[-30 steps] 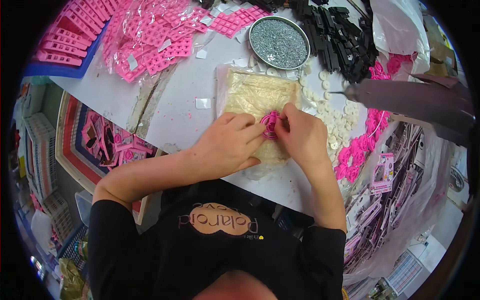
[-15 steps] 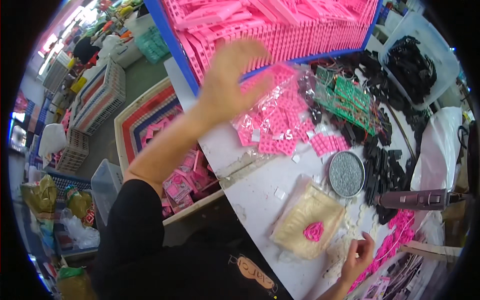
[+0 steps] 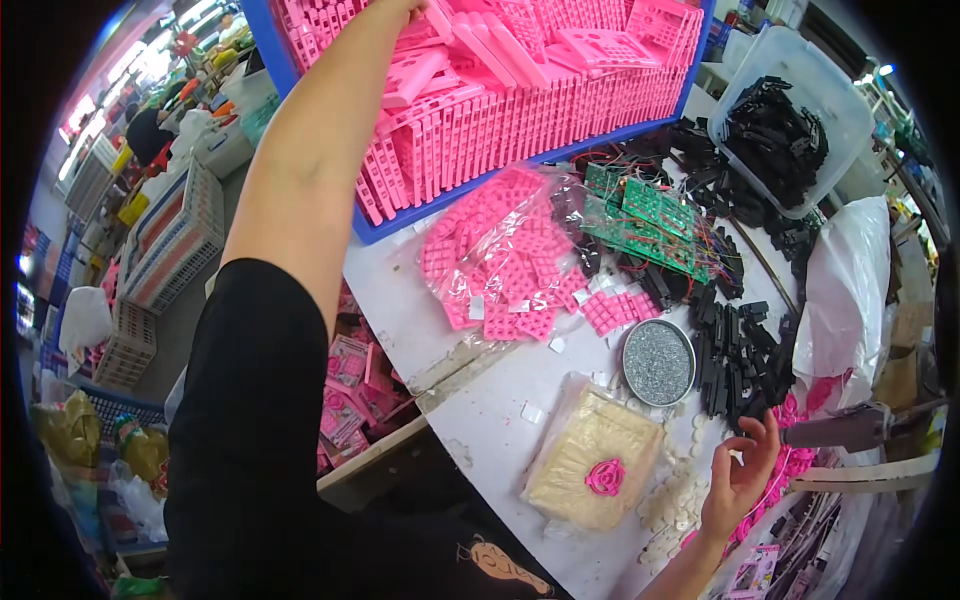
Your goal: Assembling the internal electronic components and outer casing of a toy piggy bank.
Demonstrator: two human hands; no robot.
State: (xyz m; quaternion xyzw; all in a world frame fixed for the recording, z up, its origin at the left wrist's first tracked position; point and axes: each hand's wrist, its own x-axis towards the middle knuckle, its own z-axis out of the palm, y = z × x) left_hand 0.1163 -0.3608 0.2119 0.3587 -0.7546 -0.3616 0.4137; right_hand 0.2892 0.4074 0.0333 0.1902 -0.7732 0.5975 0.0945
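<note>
At the top edge my left hand (image 3: 402, 6) reaches into the blue crate (image 3: 372, 232) of pink plastic cases (image 3: 505, 55). Its fingers are cut off by the picture's edge, so their grip is hidden. My right hand (image 3: 742, 482) is held above the table's right side with curved fingers apart, and nothing shows between them. Close by its fingertips is the dark handheld tool (image 3: 835, 430), probably an electric screwdriver. Pink cords (image 3: 775, 490) lie past the hand, and small cream-coloured pieces (image 3: 672, 510) are spread to its left.
Mid-table are a bag of pink keypads (image 3: 510, 255), green circuit boards (image 3: 655, 215), black parts (image 3: 745, 345) and a round tin of grey granules (image 3: 658, 362). A wrapped cream-coloured stack (image 3: 595, 455) carries a pink coil. A clear bin (image 3: 795, 120) stands far right; a box of pink cases (image 3: 355, 375) is left.
My left hand has moved up and away into the crate, from above the keypad bag. My right hand has risen slightly toward the dark tool. The whole view has shifted.
</note>
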